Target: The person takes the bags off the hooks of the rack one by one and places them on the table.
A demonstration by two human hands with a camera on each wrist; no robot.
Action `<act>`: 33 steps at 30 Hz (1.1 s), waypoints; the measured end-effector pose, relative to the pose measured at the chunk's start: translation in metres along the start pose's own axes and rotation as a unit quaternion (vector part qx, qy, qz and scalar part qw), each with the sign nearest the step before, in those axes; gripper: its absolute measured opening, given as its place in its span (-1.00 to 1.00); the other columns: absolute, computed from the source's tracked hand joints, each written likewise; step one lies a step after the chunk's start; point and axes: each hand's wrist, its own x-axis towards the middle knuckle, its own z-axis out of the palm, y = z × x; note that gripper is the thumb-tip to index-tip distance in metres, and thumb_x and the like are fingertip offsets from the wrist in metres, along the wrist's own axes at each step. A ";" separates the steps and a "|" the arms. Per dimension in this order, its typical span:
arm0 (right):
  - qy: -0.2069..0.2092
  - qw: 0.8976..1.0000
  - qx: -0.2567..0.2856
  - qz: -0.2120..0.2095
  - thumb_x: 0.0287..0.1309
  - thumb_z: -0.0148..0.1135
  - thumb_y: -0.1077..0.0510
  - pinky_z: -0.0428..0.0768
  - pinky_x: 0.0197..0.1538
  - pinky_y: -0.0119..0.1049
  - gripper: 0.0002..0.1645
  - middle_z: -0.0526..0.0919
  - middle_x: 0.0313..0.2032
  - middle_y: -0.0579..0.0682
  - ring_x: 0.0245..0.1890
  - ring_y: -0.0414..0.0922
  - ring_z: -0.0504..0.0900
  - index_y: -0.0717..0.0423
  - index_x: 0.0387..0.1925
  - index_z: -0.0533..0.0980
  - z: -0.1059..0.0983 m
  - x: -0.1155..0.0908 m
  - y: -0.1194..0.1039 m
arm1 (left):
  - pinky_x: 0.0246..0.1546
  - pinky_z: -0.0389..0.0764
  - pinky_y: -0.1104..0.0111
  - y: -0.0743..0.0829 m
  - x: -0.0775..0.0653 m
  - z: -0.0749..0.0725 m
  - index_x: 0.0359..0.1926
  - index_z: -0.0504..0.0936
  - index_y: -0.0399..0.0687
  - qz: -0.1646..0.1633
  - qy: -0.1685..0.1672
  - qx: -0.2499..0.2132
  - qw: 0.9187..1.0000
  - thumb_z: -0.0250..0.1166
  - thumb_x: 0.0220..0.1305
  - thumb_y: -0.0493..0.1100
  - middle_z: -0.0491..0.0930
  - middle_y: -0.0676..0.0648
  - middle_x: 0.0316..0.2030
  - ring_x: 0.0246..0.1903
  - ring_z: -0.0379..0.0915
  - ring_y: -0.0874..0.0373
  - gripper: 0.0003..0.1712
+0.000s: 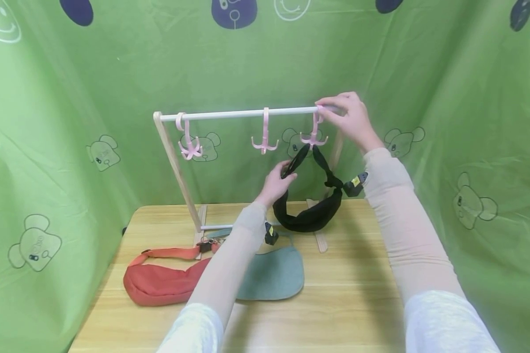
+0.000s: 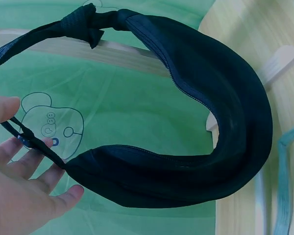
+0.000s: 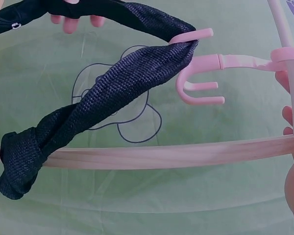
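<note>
A black crossbody bag hangs by its strap from the right pink hook. In the right wrist view the woven strap loops over one prong of that hook, with a knot lower down. My left hand holds the strap's left side between thumb and fingers; in the left wrist view the zipped bag body curves away from this hand. At the right end of the white rail, my right hand pinches the top of the same hook, its palm partly hidden.
Two more pink hooks, one at the left and one mid-rail, hang from the wooden-legged rack. On the table lie a red bag and a teal bag, partly behind my left forearm. Green cloth surrounds the table.
</note>
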 end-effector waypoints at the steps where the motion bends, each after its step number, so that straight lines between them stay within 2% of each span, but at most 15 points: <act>1: 0.000 1.000 0.000 0.001 0.15 0.26 -0.29 0.20 0.14 -0.10 -0.51 0.39 -0.03 -0.20 0.02 -0.29 0.24 -0.25 0.07 0.61 0.000 0.000 0.000 | 0.33 0.35 0.00 -0.001 -0.001 0.000 0.41 0.25 -0.05 0.000 -0.001 0.001 1.000 0.19 0.36 -0.09 0.40 -0.19 0.32 0.29 0.37 -0.10 -0.35; 6: 0.000 1.000 0.001 0.001 0.15 0.25 -0.30 0.19 0.11 -0.14 -0.51 0.39 -0.06 -0.23 0.00 -0.29 0.24 -0.26 0.07 0.61 0.001 0.000 0.000 | 0.34 0.34 0.02 -0.008 -0.005 0.002 0.38 0.31 -0.07 -0.006 -0.005 0.016 1.000 0.20 0.35 -0.09 0.45 -0.18 0.28 0.28 0.38 -0.08 -0.39; 13: -0.003 1.000 0.004 0.004 0.15 0.24 -0.31 0.18 0.09 -0.16 -0.51 0.40 -0.08 -0.25 0.00 -0.29 0.23 -0.26 0.07 0.61 0.001 0.000 0.000 | 0.37 0.32 0.07 -0.021 -0.012 0.005 0.35 0.34 -0.11 -0.021 -0.013 0.030 0.999 0.22 0.34 -0.08 0.43 -0.18 0.31 0.32 0.33 -0.07 -0.40; 20: 0.000 1.000 0.013 0.006 0.15 0.26 -0.29 0.18 0.08 -0.19 -0.52 0.39 -0.09 -0.26 0.01 -0.27 0.23 -0.24 0.06 0.61 0.001 0.000 -0.002 | 0.20 0.51 0.13 -0.034 -0.020 0.008 0.16 0.51 -0.19 -0.025 -0.021 0.031 0.999 0.25 0.31 -0.11 0.59 -0.20 0.11 0.10 0.53 -0.08 -0.55; 26: 0.003 1.000 0.014 0.008 0.15 0.27 -0.29 0.19 0.10 -0.18 -0.53 0.38 -0.08 -0.25 0.01 -0.27 0.23 -0.26 0.05 0.61 0.002 -0.001 -0.001 | 0.13 0.53 0.13 -0.042 -0.027 0.011 -0.01 0.58 -0.18 -0.023 -0.012 0.011 1.000 0.28 0.27 -0.16 0.65 -0.19 -0.02 0.00 0.57 -0.06 -0.70; 33: 0.004 1.000 0.024 0.008 0.12 0.29 -0.30 0.18 0.07 -0.21 -0.51 0.38 -0.09 -0.26 -0.01 -0.29 0.23 -0.25 0.04 0.62 0.002 0.000 0.000 | 0.08 0.51 0.15 -0.044 -0.040 0.010 -0.06 0.58 -0.17 -0.025 -0.001 -0.036 0.999 0.29 0.26 -0.13 0.65 -0.18 -0.07 -0.05 0.55 -0.03 -0.72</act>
